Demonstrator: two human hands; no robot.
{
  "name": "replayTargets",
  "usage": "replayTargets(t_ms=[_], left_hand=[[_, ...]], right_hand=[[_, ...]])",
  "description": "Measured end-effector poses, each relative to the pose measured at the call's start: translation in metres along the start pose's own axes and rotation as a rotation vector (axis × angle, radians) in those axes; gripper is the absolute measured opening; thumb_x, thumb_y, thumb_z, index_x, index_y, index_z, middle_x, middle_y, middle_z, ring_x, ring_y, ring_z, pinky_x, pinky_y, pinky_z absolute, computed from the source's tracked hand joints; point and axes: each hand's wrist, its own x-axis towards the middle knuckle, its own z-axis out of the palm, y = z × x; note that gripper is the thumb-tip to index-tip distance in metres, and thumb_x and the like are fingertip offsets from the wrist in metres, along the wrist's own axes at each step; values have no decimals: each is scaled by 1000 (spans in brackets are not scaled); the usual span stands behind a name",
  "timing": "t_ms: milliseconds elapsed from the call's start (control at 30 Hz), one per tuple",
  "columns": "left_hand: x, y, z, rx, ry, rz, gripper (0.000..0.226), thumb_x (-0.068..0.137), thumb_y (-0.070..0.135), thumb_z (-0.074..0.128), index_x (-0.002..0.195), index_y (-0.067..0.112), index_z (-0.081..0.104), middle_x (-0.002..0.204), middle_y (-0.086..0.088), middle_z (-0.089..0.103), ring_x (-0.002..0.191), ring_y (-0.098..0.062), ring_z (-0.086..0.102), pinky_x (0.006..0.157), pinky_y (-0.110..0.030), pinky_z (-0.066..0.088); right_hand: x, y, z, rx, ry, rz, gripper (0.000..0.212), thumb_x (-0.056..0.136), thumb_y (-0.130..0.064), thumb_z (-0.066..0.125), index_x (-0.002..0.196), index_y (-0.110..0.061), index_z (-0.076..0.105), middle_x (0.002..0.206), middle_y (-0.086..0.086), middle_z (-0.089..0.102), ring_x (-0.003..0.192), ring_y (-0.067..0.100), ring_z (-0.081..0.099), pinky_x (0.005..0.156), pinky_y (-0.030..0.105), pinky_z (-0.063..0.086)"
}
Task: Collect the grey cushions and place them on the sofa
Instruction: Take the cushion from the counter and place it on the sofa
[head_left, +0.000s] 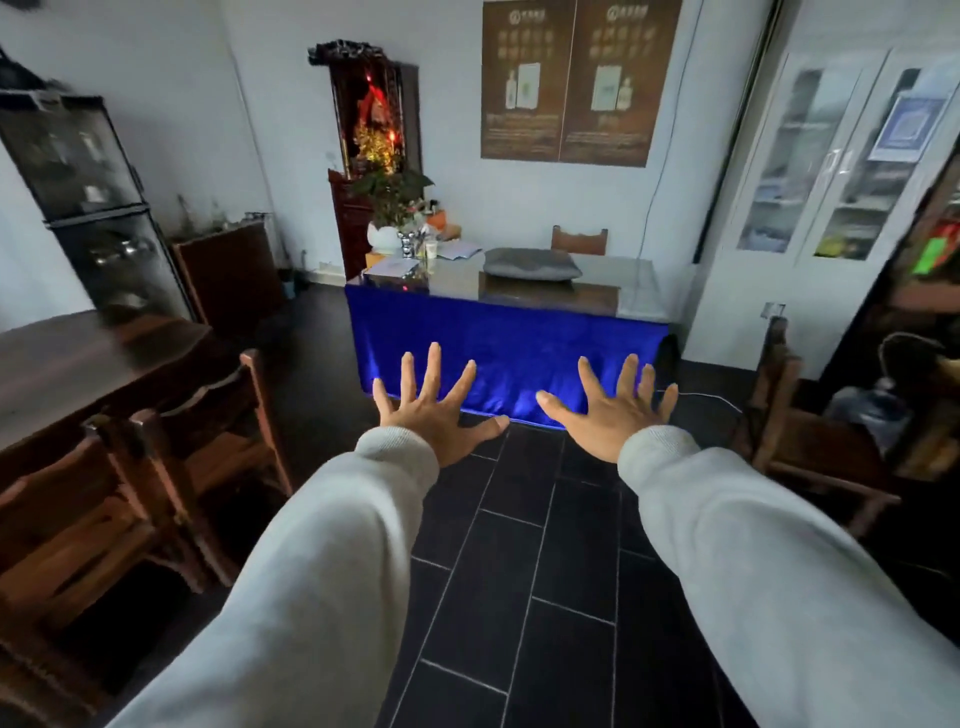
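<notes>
**Item 1.** Grey cushion (532, 263): one, lying flat on the top of the draped table (623, 291), toward its far side, touched by neither hand.
- Just beside it on the left stood a pale box (457, 280).
- Farther left on the same top were loose papers (457, 250) and a potted plant (395, 202) in a round white pot.
- A blue cloth (509, 353) hung down the table's front face to the floor.
- Behind the cushion, a chair back (579, 240) showed above the table's far edge.

**Item 2.** Left hand (434, 415): held out in the air, back upward, fingers straight and spread wide, holding nothing. It was apart from the table and seen against the blue cloth.

**Item 3.** Right hand (610, 415): likewise outstretched, fingers splayed, holding nothing. It was level with the left hand and separated from it by a gap. Both wrists emerged from pale grey sleeves (322, 545).

**Surroundings.**
- Dark floor tiles (519, 545) with pale grout lines lay beneath the arms.
- On the back wall stood a dark red shrine cabinet (376, 119) lit with red lights, with two brown posters (576, 78) to its right.
- At the right was a white glass-fronted cupboard (831, 166), with a wooden seat (810, 447) at that edge.
- At the left was a dark wooden table (78, 364) with wooden chairs (208, 441) drawn up to it.
- Behind these stood a dark glass cabinet (93, 197), its contents too blurred to list.
</notes>
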Motion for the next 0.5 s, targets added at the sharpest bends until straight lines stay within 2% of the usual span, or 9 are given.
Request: replayTargets(t_ms=[200, 333, 500], left_hand=[[116, -14, -3, -51, -12, 38, 117, 53, 105, -6, 158, 54, -11, 169, 2, -33, 156, -35, -25, 121, -70, -7], [198, -38, -20, -34, -32, 20, 102, 70, 102, 10, 159, 54, -11, 170, 2, -32, 156, -35, -27, 121, -70, -9], [291, -48, -21, -14, -39, 22, 102, 72, 101, 10, 159, 53, -12, 170, 2, -32, 156, -35, -26, 120, -69, -9]], right_hand=[[110, -12, -15, -29, -22, 96, 106, 77, -99, 9, 166, -43, -3, 173, 16, -18, 158, 39, -20, 120, 64, -18], [185, -35, -19, 0, 5, 142, 105, 78, -98, 7, 166, -42, -3, 174, 17, -16, 159, 38, -19, 122, 64, -16], [266, -57, -10, -31, 10, 92, 109, 72, -102, 5, 165, -45, -6, 173, 14, -21, 158, 38, -22, 121, 64, -19]])
